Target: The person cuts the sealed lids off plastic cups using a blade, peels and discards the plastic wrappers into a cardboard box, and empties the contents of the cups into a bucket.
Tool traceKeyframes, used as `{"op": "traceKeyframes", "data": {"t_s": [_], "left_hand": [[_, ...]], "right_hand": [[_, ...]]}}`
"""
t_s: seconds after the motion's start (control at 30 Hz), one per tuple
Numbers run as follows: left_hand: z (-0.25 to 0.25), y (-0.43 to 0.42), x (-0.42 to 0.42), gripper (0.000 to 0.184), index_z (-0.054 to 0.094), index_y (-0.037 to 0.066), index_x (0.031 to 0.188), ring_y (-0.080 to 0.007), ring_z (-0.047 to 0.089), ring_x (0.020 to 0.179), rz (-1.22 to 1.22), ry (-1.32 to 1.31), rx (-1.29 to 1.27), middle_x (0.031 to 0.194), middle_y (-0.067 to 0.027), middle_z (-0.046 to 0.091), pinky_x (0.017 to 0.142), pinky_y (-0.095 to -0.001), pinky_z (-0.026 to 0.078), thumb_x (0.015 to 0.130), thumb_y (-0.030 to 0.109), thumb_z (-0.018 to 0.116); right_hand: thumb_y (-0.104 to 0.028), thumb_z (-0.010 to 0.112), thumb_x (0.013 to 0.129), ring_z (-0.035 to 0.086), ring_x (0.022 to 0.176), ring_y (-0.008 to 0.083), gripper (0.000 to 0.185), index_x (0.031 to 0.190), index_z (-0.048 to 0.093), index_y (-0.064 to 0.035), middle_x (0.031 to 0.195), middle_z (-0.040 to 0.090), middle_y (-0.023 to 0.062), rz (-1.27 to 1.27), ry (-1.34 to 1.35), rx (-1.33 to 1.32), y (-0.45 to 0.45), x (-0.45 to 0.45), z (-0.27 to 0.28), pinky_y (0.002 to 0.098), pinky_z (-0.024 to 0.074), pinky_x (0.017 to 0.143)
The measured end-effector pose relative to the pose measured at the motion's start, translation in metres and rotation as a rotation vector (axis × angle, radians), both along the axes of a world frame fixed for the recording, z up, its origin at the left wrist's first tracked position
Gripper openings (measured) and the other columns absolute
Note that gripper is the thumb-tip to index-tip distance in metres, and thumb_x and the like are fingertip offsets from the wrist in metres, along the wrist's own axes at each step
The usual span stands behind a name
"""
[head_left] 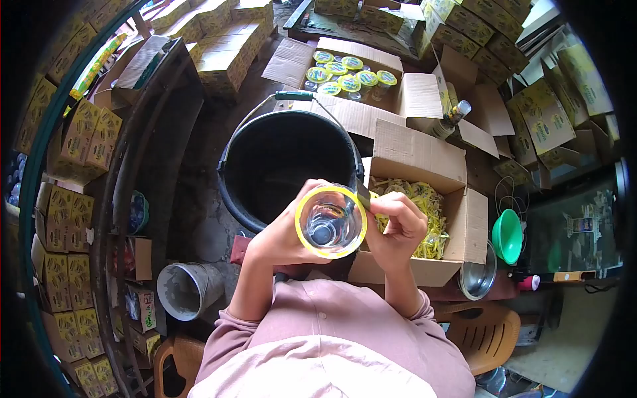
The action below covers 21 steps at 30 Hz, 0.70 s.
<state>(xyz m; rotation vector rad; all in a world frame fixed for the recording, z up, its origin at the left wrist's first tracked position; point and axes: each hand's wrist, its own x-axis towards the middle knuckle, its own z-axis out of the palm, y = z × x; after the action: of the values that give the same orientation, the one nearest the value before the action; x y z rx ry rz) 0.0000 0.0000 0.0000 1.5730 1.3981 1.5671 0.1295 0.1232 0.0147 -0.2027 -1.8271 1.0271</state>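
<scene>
My left hand (282,232) is wrapped round a clear plastic cup (324,229) with a yellow rim, its open mouth facing up towards me. At the cup's right side, my right hand (397,225) is closed with thumb and fingers pinched together. A dark, flat, narrow piece (363,193) shows between the right fingers and the rim; I cannot make out what it is. Just beyond the hands stands a big black bucket (265,132) with a wire handle. Right of it, a cardboard box (419,149) holds a heap of yellow and clear plastic strips (424,209).
Another open carton (358,48) holds several yellow-lidded cups (335,67). Printed yellow boxes (86,139) are stacked along the left and at the back. A grey bucket (189,292) stands at lower left. A green bowl (507,237) and a metal bowl (479,275) are at right.
</scene>
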Motion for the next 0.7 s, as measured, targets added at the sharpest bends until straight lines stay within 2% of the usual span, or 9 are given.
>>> {"op": "traceKeyframes", "data": {"t_s": [0.17, 0.27, 0.37, 0.4, 0.47, 0.57, 0.7], "left_hand": [[-0.005, 0.006, 0.005, 0.079, 0.029, 0.003, 0.119, -0.0171, 0.049, 0.106, 0.059, -0.217, 0.100, 0.110, -0.0107, 0.045, 0.092, -0.0317, 0.042, 0.057, 0.007, 0.078], [-0.004, 0.011, 0.012, 0.073, 0.036, 0.003, 0.121, -0.0178, 0.048, 0.106, 0.025, -0.334, 0.126, 0.112, -0.0092, 0.043, 0.094, -0.0311, 0.039, 0.058, 0.000, 0.073], [-0.001, 0.011, 0.018, 0.070, 0.029, 0.002, 0.121, -0.0201, 0.047, 0.109, 0.039, -0.308, 0.129, 0.114, -0.0135, 0.046, 0.094, -0.0336, 0.039, 0.065, 0.004, 0.070], [0.000, 0.010, 0.022, 0.066, 0.029, 0.002, 0.124, -0.0211, 0.046, 0.110, 0.046, -0.277, 0.121, 0.115, -0.0137, 0.046, 0.094, -0.0336, 0.038, 0.069, 0.003, 0.065], [0.001, 0.011, 0.036, 0.066, 0.029, 0.003, 0.125, -0.0214, 0.046, 0.110, 0.061, -0.360, 0.134, 0.115, -0.0137, 0.046, 0.094, -0.0336, 0.038, 0.069, 0.003, 0.065], [-0.002, 0.013, 0.050, 0.071, 0.025, 0.005, 0.129, -0.0219, 0.045, 0.110, 0.073, -0.347, 0.148, 0.115, -0.0147, 0.044, 0.093, -0.0337, 0.037, 0.069, 0.000, 0.063], [-0.003, 0.020, 0.073, 0.074, 0.021, 0.005, 0.130, -0.0225, 0.044, 0.109, 0.140, -0.255, 0.184, 0.115, -0.0160, 0.040, 0.092, -0.0342, 0.037, 0.070, -0.001, 0.063]], "right_hand": [[0.008, 0.069, 0.064, 0.058, 0.058, 0.0131, 0.016, 0.076, 0.063, -0.0011, 0.065, 0.059, 0.0074, -0.060, 0.027, 0.009, -0.005, 0.002, 0.002, 0.0217, 0.0427, 0.051], [0.008, 0.068, 0.063, 0.058, 0.057, 0.0137, 0.016, 0.076, 0.063, -0.0008, 0.064, 0.059, 0.0080, -0.130, 0.033, 0.065, -0.008, 0.005, 0.002, 0.0222, 0.0436, 0.051], [0.008, 0.068, 0.064, 0.059, 0.057, 0.0140, 0.015, 0.075, 0.062, -0.0003, 0.065, 0.059, 0.0081, -0.196, 0.033, 0.081, -0.012, 0.010, 0.004, 0.0226, 0.0443, 0.052], [0.008, 0.068, 0.064, 0.057, 0.060, 0.0137, 0.017, 0.076, 0.061, 0.0002, 0.067, 0.059, 0.0077, -0.194, 0.022, 0.078, -0.014, 0.013, 0.003, 0.0225, 0.0441, 0.054], [0.009, 0.067, 0.063, 0.055, 0.065, 0.0129, 0.019, 0.079, 0.059, 0.0011, 0.072, 0.057, 0.0069, -0.190, -0.001, 0.072, -0.017, 0.021, 0.000, 0.0222, 0.0437, 0.059], [0.008, 0.068, 0.064, 0.058, 0.056, 0.0128, 0.015, 0.075, 0.062, 0.0002, 0.064, 0.058, 0.0074, -0.237, 0.047, 0.035, -0.019, 0.030, 0.006, 0.0223, 0.0443, 0.052], [0.008, 0.068, 0.064, 0.057, 0.055, 0.0122, 0.014, 0.075, 0.062, 0.0005, 0.063, 0.057, 0.0069, -0.248, 0.055, 0.021, -0.018, 0.053, 0.007, 0.0222, 0.0440, 0.051]]}}
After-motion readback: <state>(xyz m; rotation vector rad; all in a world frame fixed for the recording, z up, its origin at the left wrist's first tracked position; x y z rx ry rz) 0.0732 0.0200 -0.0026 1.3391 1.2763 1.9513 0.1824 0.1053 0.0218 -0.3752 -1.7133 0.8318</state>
